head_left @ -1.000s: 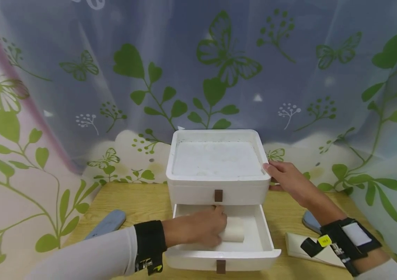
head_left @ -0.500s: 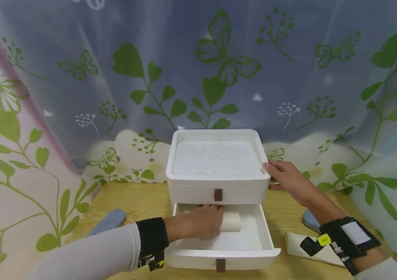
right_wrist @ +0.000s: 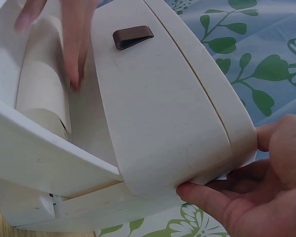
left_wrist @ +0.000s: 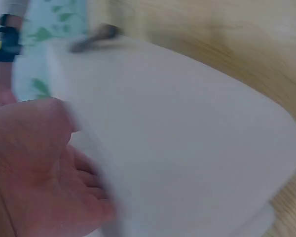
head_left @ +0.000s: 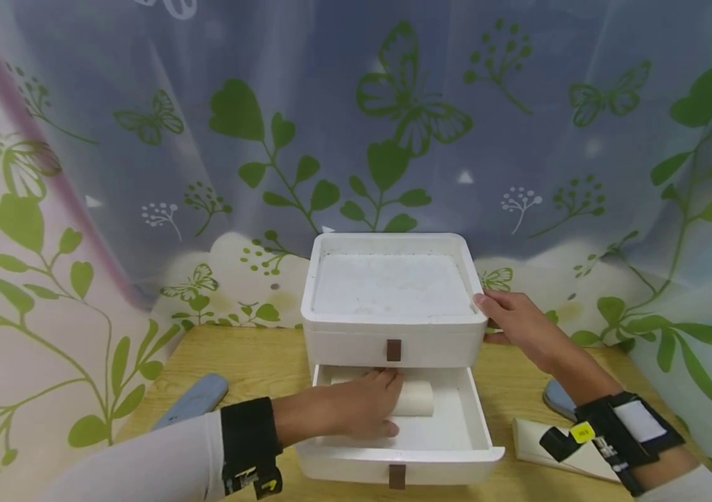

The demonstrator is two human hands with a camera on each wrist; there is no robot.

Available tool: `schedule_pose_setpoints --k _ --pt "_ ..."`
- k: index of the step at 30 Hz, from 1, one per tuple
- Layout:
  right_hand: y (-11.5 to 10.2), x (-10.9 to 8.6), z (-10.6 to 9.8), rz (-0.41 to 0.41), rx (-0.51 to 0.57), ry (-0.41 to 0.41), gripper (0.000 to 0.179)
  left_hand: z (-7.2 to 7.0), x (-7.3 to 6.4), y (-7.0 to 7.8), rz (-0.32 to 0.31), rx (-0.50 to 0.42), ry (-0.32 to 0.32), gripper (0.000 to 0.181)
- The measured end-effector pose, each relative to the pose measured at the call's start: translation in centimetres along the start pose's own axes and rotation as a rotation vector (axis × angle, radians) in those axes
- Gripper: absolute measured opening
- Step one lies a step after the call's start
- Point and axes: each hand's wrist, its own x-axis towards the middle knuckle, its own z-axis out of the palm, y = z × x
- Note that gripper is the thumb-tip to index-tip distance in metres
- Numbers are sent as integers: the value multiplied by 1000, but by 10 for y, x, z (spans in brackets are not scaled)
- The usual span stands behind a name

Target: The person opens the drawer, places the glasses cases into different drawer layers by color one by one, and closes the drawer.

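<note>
Cream roll (head_left: 415,399) lies, apparently placed, inside the lower drawer (head_left: 446,471), which stands pulled out; the left hand (head_left: 362,410) spans it outstretched, gripping nothing; the right hand (head_left: 514,317) grips the drawer unit (head_left: 343,347).

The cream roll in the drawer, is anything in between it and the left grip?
Nothing I can see. The left grip reaches over the cream roll, maybe touching it, inside the pulled-out lower drawer. The upper drawer is above, not between them.
</note>
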Motion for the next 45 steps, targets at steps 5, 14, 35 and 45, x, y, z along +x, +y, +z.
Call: schedule_pose_setpoints --k 5,14,35,45 --pt "-1 0 0 -8 -6 1 69 -28 -24 6 34 -164 -4 80" --pt "1 -2 1 -29 -12 7 67 -70 -66 -9 73 -270 355 61" --pt "2 -2 0 -20 -16 3 70 -54 -63 -88 -93 -515 855 67" --pt "1 -2 0 -21 -19 2 71 -40 -51 -113 -180 -1009 672 84"
